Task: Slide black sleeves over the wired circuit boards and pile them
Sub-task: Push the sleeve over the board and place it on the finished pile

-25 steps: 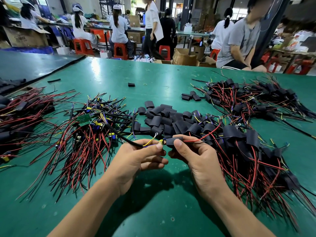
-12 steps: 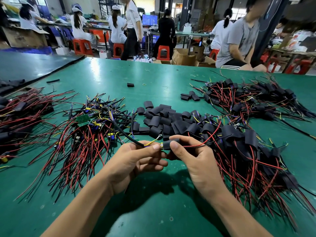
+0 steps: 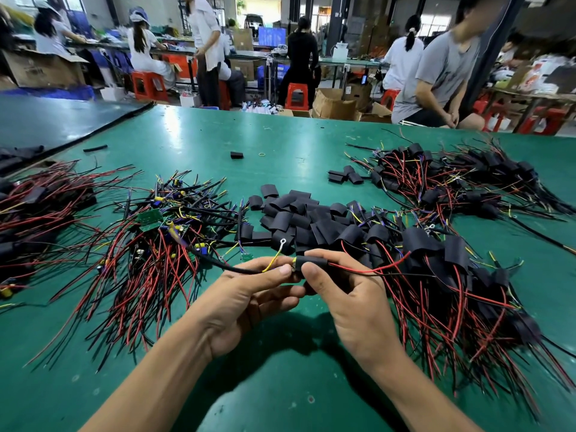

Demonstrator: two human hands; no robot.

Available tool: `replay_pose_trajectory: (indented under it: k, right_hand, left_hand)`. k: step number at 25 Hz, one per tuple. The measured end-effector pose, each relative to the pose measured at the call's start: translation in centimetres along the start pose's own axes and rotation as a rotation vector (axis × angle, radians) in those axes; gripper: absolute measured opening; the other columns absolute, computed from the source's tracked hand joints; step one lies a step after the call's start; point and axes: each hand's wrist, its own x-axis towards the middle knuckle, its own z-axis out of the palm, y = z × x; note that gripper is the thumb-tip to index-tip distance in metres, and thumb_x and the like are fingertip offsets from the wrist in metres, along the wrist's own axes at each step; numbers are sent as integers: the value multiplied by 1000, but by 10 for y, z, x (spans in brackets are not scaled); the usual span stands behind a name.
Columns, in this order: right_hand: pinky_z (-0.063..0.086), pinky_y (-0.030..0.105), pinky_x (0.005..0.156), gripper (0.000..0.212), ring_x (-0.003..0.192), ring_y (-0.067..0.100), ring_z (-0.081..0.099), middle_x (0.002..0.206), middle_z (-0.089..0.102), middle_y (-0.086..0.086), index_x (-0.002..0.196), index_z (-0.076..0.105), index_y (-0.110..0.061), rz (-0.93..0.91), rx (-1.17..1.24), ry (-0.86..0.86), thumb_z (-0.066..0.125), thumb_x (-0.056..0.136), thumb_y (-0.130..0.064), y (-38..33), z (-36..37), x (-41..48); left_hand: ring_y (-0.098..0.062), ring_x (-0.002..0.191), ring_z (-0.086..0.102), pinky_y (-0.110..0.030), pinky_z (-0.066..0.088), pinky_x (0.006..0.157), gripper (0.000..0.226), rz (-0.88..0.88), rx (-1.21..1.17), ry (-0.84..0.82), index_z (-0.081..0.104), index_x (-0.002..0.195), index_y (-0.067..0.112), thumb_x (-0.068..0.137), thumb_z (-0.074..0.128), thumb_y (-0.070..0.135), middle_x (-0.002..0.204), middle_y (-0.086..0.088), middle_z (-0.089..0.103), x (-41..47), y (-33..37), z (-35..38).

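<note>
Over the green table (image 3: 280, 385), my left hand (image 3: 246, 294) pinches the black cable and yellow wire of a wired circuit board. My right hand (image 3: 349, 294) grips a black sleeve (image 3: 311, 262) that covers nearly all of that board; only the board's left edge shows between my thumbs. Red and black wires run out of the sleeve to the right. A heap of loose black sleeves (image 3: 305, 219) lies just behind my hands. Bare wired boards (image 3: 156, 238) are piled to the left. Sleeved boards (image 3: 452, 275) are piled to the right.
More sleeved bundles lie at the far right (image 3: 461, 182) and at the left edge (image 3: 34, 207). A few stray sleeves (image 3: 344, 176) and one single sleeve (image 3: 237, 155) lie farther back. Several people sit or stand beyond the table's far edge, one in a grey shirt (image 3: 436, 76) close to it.
The sleeve sits a little farther left over the board, hiding more of it. Both hands stay together in nearly the same spot. A standing person in the background walked left.
</note>
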Motion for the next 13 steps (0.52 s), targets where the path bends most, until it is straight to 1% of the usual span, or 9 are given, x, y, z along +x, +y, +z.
replay_pose_trajectory:
  k: [2, 5, 7, 9, 11, 13]
  right_hand:
    - [55, 26, 78, 33, 86, 17, 74, 93, 77, 3, 102, 74, -21, 31, 99, -17, 77, 81, -46, -2, 2, 0]
    - [54, 19, 69, 23, 77, 14, 72, 89, 77, 6, 98, 75, -16, 92, 209, -56, 75, 79, -31, -3, 2, 3]
    - [53, 18, 68, 23, 75, 13, 72, 86, 77, 5, 96, 76, -16, 97, 209, -48, 75, 77, -31, -3, 2, 4]
    - [54, 19, 69, 25, 74, 15, 73, 86, 77, 3, 97, 75, -20, 77, 172, -38, 77, 77, -34, -3, 0, 3]
    - [54, 19, 71, 27, 76, 15, 74, 87, 78, 3, 101, 75, -24, 64, 124, -53, 78, 77, -37, -2, -1, 2]
    - [54, 19, 72, 27, 77, 15, 74, 89, 78, 3, 102, 74, -26, 73, 139, -71, 79, 78, -36, -2, -1, 2]
  left_hand:
    - [-23, 71, 74, -25, 58, 57, 17, -27, -16, -4, 80, 82, 14, 66, 77, 11, 89, -14, 75, -1, 1, 0]
    - [-25, 69, 73, -28, 59, 57, 16, 10, 54, -5, 79, 79, 14, 63, 78, 12, 86, -16, 74, -2, 2, -2]
    - [-27, 68, 73, -28, 59, 57, 17, 74, 108, -2, 78, 79, 9, 62, 78, 10, 84, -21, 73, -2, 2, -2]
    - [-28, 67, 72, -28, 58, 58, 18, 126, 124, 8, 77, 79, 6, 62, 79, 10, 82, -23, 72, -2, 1, -2]
    - [-28, 67, 72, -28, 58, 58, 19, 148, 124, 7, 77, 81, 6, 63, 79, 10, 84, -25, 71, -2, 0, -3]
    - [-28, 68, 72, -29, 58, 59, 22, 143, 126, -3, 77, 87, 4, 66, 78, 12, 87, -26, 72, -2, 1, -4]
